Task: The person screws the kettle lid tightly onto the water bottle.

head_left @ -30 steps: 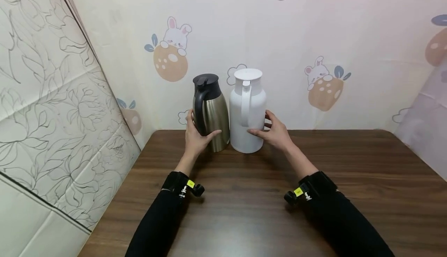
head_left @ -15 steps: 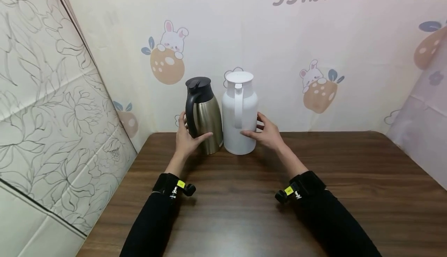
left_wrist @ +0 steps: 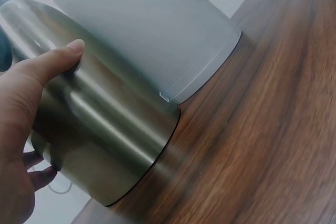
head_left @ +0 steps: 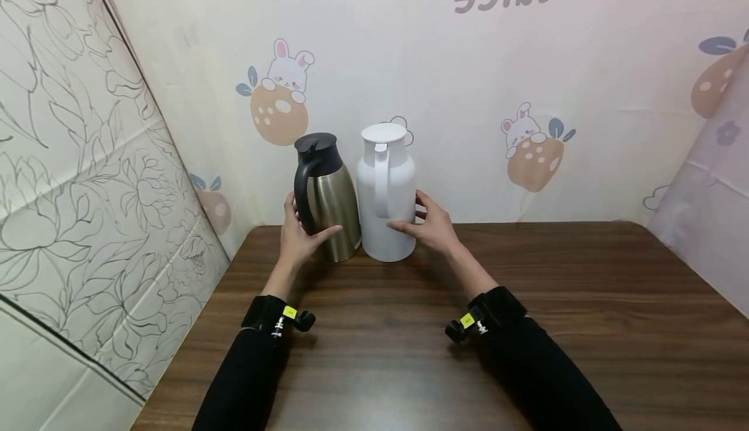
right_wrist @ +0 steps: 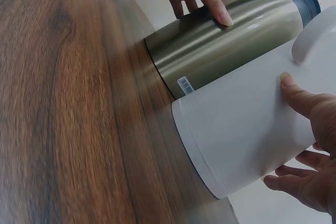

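Note:
A steel vacuum jug [head_left: 335,197] with a black lid and handle stands upright near the back edge of the wooden table [head_left: 386,353]. Close against its right side stands a white vacuum jug [head_left: 400,187], handle facing the person. The left hand [head_left: 297,239] grips the steel jug's lower body from the left, thumb across the front. From the right, the right hand [head_left: 433,226] holds the white jug's lower body, its thumb on the front below the handle. In the left wrist view, both jugs' bases [left_wrist: 149,145] sit on the tabletop. Some fingertips are hidden behind the jugs.
A pale wall [head_left: 445,73] printed with rabbits and fruit rises directly behind the table. A flower-patterned panel [head_left: 105,190] stands along the left side. Each black sleeve carries a small wrist camera [head_left: 304,320].
Both hands have slid the two jugs leftward along the table, side by side, relative to the wall prints. The grips look the same. The head view has shifted slightly.

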A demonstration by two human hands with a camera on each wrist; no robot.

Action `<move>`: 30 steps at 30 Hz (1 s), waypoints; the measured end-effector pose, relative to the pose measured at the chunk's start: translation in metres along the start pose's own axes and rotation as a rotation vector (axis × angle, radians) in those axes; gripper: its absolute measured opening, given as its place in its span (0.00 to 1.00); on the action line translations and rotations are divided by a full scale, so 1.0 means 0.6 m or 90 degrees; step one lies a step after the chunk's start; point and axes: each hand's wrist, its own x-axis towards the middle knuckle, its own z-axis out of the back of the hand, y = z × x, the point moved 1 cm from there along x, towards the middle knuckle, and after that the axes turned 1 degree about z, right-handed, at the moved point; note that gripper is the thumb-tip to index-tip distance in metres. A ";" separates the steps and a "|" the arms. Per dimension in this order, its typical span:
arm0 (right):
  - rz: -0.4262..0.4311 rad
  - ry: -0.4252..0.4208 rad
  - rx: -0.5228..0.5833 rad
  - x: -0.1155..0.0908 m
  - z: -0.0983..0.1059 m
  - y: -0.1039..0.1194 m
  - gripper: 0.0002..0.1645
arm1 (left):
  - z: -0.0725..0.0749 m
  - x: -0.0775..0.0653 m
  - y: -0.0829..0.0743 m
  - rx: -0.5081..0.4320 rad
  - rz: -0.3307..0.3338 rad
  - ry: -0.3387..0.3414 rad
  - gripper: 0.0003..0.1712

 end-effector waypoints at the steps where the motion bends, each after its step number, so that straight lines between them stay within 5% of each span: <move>1: -0.001 -0.003 -0.001 0.000 -0.001 0.001 0.58 | 0.001 0.001 0.000 0.000 -0.001 0.001 0.72; 11: 0.006 -0.010 -0.011 -0.005 0.002 -0.001 0.59 | -0.005 0.002 0.000 0.011 -0.029 0.020 0.73; 19: -0.017 0.006 -0.069 -0.019 0.039 -0.013 0.65 | -0.013 -0.011 0.004 0.050 -0.093 0.091 0.74; 25: -0.008 0.018 -0.114 -0.028 0.066 -0.023 0.59 | -0.004 -0.038 0.001 0.157 0.000 0.146 0.65; 30: 0.064 0.019 -0.260 -0.043 0.079 -0.028 0.45 | 0.007 -0.073 -0.034 0.295 0.121 0.180 0.61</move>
